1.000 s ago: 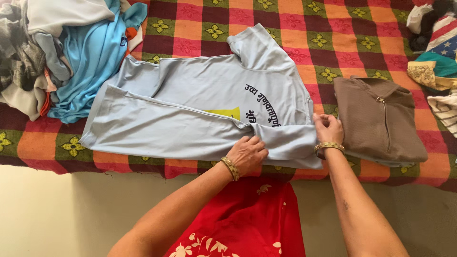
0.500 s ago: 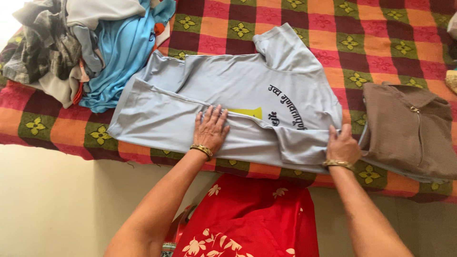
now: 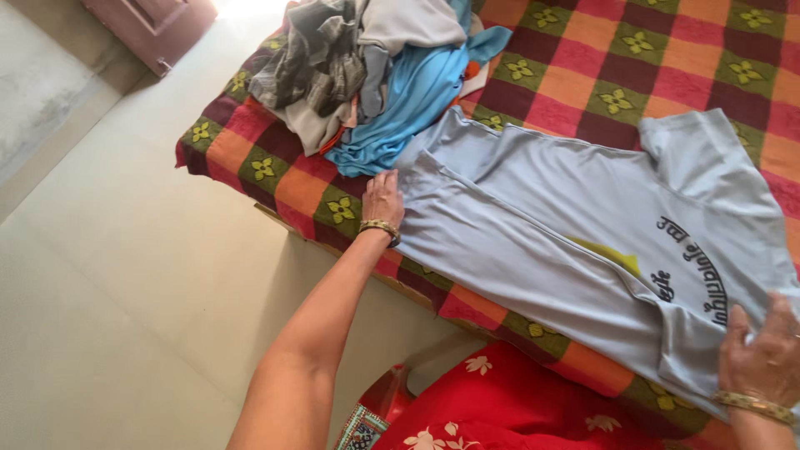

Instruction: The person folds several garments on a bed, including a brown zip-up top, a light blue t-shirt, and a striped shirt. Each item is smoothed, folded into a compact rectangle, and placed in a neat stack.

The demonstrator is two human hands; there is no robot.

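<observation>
So the left hand (image 3: 382, 198) has slid way out along the light blue T-shirt (image 3: 550, 233). Half a second ago it was flat in the middle of the shirt, now it's at the hem end, right by the corner of the folded-over flap, fingers together and laid on the cloth where it meets the bed cover. Can't tell if it's pinching the edge or just pressing it down.

The right hand (image 3: 765, 354) hasn't really gone anywhere. It's at the collar and shoulder end, fingers curled down onto the fabric near the printed part, looks like it's pinning that end in place. Gold bangle on each wrist.

The shirt is lying lengthwise on the checked bed cover (image 3: 583, 75), near the edge of the bed, with its near long side already folded in over the body. One sleeve sticks up at the far side.

The view has swung left too, so the brown folded top from before is out of sight. The heap of unfolded clothes (image 3: 367, 67) is just beyond the left hand, with the bright blue one touching the shirt's hem.

With a hand at each end, I'd say the fold is getting smoothed or stretched flat.
</observation>
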